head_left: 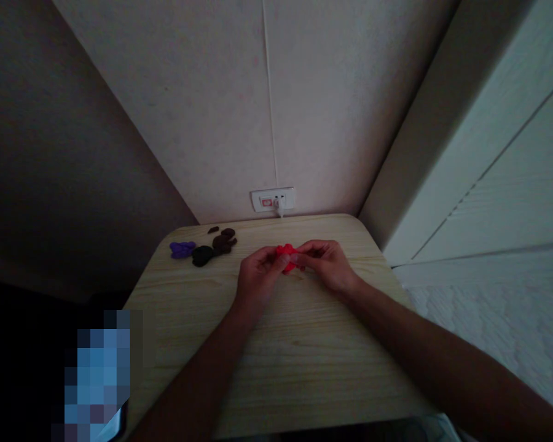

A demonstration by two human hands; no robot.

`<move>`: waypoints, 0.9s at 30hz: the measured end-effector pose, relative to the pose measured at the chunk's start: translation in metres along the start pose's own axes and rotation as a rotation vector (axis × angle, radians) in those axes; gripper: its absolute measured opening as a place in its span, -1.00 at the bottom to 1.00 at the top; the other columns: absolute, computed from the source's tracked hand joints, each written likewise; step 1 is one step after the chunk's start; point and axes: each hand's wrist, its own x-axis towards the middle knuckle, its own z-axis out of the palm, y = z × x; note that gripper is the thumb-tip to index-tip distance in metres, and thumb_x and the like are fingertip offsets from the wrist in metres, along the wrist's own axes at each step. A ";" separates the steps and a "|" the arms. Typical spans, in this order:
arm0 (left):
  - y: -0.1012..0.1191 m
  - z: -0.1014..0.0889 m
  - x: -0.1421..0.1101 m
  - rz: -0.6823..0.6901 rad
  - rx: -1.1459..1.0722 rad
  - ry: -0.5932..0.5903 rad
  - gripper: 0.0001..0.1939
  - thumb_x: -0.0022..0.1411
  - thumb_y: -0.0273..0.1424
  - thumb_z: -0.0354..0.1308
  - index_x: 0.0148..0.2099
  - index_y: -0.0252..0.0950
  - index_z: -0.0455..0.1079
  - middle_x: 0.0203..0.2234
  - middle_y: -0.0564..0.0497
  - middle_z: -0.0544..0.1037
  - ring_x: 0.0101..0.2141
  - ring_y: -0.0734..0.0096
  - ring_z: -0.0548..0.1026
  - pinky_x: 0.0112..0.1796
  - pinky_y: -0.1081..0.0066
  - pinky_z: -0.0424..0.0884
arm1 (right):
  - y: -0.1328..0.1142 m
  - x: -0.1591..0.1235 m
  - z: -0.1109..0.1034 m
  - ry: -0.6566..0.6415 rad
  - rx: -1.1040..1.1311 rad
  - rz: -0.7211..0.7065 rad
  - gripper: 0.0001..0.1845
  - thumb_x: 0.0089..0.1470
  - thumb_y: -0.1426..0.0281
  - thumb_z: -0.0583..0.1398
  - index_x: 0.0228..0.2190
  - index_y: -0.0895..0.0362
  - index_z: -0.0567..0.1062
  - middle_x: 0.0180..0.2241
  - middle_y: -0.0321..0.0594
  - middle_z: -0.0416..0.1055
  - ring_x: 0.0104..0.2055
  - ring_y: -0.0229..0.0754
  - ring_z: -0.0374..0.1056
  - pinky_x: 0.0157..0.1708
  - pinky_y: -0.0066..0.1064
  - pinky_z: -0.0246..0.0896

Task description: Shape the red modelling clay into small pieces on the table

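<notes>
Between my two hands, just above the wooden table, is a lump of red modelling clay with a knobbly, uneven shape. My left hand pinches it from the left, thumb on the near side. From the right, my right hand grips it between thumb and fingers. Parts of the lump are covered by both thumbs. Off to the left on the tabletop lie a purple clay piece, a black clay piece and several brown clay pieces, close to one another.
A wall socket with a white plug in it sits right behind the table's back edge. Pale panelling rises on the right. At the lower left, a pixelated bright patch borders the table's edge.
</notes>
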 end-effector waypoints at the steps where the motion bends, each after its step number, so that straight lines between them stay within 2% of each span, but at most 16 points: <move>1: 0.000 -0.001 0.000 0.006 0.033 0.000 -0.78 0.11 -0.27 0.41 -0.30 -0.32 0.58 -0.47 0.00 0.60 -0.45 0.46 0.49 -0.34 0.44 0.41 | 0.000 -0.001 0.000 -0.021 -0.029 -0.017 -0.66 -0.23 0.18 0.52 -0.46 0.15 0.66 -0.54 -0.25 0.55 -0.51 -0.30 0.32 -0.44 -0.41 0.24; 4: -0.002 -0.002 0.000 0.019 0.083 0.016 -0.77 0.14 -0.24 0.38 -0.30 -0.33 0.59 -0.48 0.00 0.60 -0.45 0.45 0.48 -0.35 0.44 0.40 | -0.004 -0.003 0.001 -0.067 -0.117 -0.103 -0.68 -0.16 0.15 0.49 -0.46 0.13 0.67 -0.49 -0.24 0.55 -0.46 -0.27 0.36 -0.39 -0.39 0.27; 8: -0.003 -0.003 0.000 0.025 0.109 0.044 -0.76 0.09 -0.26 0.41 -0.26 -0.32 0.61 -0.39 -0.03 0.64 -0.37 0.37 0.54 -0.27 0.40 0.44 | -0.007 -0.006 0.003 -0.071 -0.190 -0.188 -0.72 -0.12 0.16 0.47 -0.48 0.12 0.68 -0.48 -0.24 0.53 -0.44 -0.26 0.37 -0.35 -0.39 0.29; 12: -0.002 -0.002 0.001 0.015 0.106 0.040 -0.77 0.06 -0.27 0.43 -0.32 -0.33 0.59 -0.42 -0.01 0.62 -0.37 0.38 0.52 -0.25 0.40 0.42 | -0.005 -0.004 0.003 -0.096 -0.159 -0.114 -0.67 -0.14 0.12 0.47 -0.46 0.13 0.68 -0.50 -0.24 0.53 -0.46 -0.27 0.36 -0.39 -0.40 0.29; 17: -0.001 -0.001 0.002 -0.009 -0.035 0.003 -0.75 0.11 -0.22 0.39 -0.38 -0.31 0.51 -0.52 0.07 0.49 -0.45 0.46 0.41 -0.31 0.44 0.36 | -0.001 -0.002 0.005 -0.152 -0.054 0.010 -0.57 -0.18 0.06 0.47 -0.42 0.16 0.64 -0.49 -0.24 0.56 -0.46 -0.25 0.41 -0.38 -0.39 0.35; 21: -0.002 0.004 -0.001 -0.033 -0.150 0.020 -0.73 0.12 -0.21 0.39 -0.40 -0.30 0.47 -0.50 0.07 0.46 -0.43 0.47 0.37 -0.30 0.44 0.33 | -0.003 -0.002 0.006 -0.199 -0.027 0.022 -0.58 -0.13 0.05 0.45 -0.43 0.15 0.60 -0.47 -0.25 0.54 -0.46 -0.27 0.38 -0.37 -0.39 0.34; 27: -0.005 0.009 -0.001 -0.141 -0.302 0.028 -0.67 0.02 -0.18 0.45 -0.41 -0.31 0.45 -0.52 0.07 0.42 -0.44 0.45 0.35 -0.30 0.39 0.32 | -0.006 -0.004 0.008 -0.282 -0.047 -0.007 -0.59 -0.01 0.05 0.40 -0.40 0.16 0.56 -0.43 -0.25 0.50 -0.40 -0.27 0.33 -0.32 -0.40 0.28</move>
